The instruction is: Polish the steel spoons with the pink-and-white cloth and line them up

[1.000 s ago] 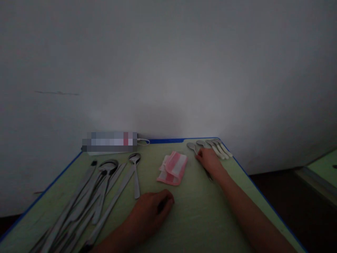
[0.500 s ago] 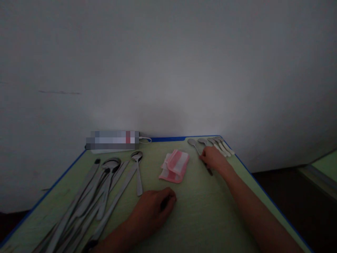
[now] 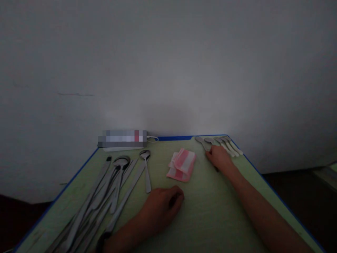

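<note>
- Pinching a spoon [image 3: 202, 142] at far right: right hand [image 3: 221, 159], grip closed.
- Left hand [image 3: 162, 208] is near, grip loosely curled; can't tell if it holds anything.
- Pink-striped cloth [image 3: 182, 165] lies left of the spoon.

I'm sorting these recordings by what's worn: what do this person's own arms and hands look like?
The left hand and right hand are ungloved. The left forearm and right forearm are bare, with no sleeve in view. No band shows on the latter. A dark shape by the left forearm may be a band or a utensil; I cannot tell.
</note>
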Tool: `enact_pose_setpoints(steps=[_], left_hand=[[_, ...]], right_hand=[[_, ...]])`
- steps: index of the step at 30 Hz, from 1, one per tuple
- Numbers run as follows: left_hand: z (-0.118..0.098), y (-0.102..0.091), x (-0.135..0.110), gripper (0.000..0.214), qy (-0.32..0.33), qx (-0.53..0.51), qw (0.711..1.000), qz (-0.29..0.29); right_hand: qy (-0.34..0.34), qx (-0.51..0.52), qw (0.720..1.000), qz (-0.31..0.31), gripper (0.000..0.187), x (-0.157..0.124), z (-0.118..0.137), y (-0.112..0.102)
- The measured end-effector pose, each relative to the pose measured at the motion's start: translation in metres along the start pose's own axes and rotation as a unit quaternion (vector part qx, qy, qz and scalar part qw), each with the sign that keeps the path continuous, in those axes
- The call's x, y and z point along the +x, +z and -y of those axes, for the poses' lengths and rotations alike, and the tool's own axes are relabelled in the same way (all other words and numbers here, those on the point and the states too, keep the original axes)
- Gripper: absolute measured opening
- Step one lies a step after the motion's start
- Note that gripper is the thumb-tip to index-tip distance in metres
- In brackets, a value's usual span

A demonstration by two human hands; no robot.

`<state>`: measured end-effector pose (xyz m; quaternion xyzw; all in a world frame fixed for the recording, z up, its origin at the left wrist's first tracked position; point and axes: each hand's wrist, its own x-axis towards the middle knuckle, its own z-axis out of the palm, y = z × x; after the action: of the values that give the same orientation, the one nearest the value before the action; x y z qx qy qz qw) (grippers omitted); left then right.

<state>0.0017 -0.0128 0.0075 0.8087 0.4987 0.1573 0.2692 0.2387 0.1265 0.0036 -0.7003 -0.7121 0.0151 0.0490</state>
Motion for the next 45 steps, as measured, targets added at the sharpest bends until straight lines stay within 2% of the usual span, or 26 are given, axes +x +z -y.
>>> enact_pose_setpoints(steps=[16, 19, 22, 25, 28, 32, 35, 37, 40, 45], left_hand=[[0.002, 0.001, -0.001, 0.025, 0.001, 0.015, 1.000, 0.002], [0.003, 0.000, -0.001, 0.024, 0.010, 0.017, 1.000, 0.005], [0.001, -0.005, 0.000, 0.022, 0.026, 0.031, 0.999, 0.011], [0.001, -0.018, 0.000, 0.022, 0.025, 0.101, 0.994, 0.021], [0.010, -0.039, 0.001, 0.023, -0.034, 0.211, 0.976, 0.029], [0.039, -0.079, -0.001, 0.026, -0.126, 0.272, 0.954, 0.013], [0.064, -0.107, -0.005, 0.033, -0.213, 0.316, 0.924, 0.002], [0.077, -0.119, -0.008, 0.035, -0.249, 0.330, 0.911, 0.016], [0.087, -0.128, -0.012, 0.038, -0.277, 0.340, 0.898, 0.033], [0.084, -0.124, -0.013, 0.039, -0.285, 0.347, 0.891, 0.065]], right_hand=[[0.017, -0.009, 1.000, -0.017, 0.029, -0.004, 0.001, -0.004], [-0.007, 0.004, 0.999, -0.040, 0.033, -0.008, 0.008, -0.014], [-0.075, 0.057, 0.994, -0.056, 0.032, -0.016, 0.023, -0.022], [-0.150, 0.109, 0.981, -0.057, 0.031, -0.028, 0.044, -0.016], [-0.199, 0.128, 0.971, -0.042, 0.030, -0.039, 0.061, 0.000], [-0.222, 0.123, 0.966, -0.042, 0.029, -0.043, 0.068, 0.018], [-0.225, 0.123, 0.965, -0.044, 0.028, -0.041, 0.066, 0.020], [-0.230, 0.124, 0.964, -0.045, 0.028, -0.040, 0.065, 0.020], [-0.235, 0.126, 0.963, -0.048, 0.028, -0.040, 0.064, 0.020], [-0.237, 0.129, 0.962, -0.042, 0.028, -0.040, 0.064, 0.021]])
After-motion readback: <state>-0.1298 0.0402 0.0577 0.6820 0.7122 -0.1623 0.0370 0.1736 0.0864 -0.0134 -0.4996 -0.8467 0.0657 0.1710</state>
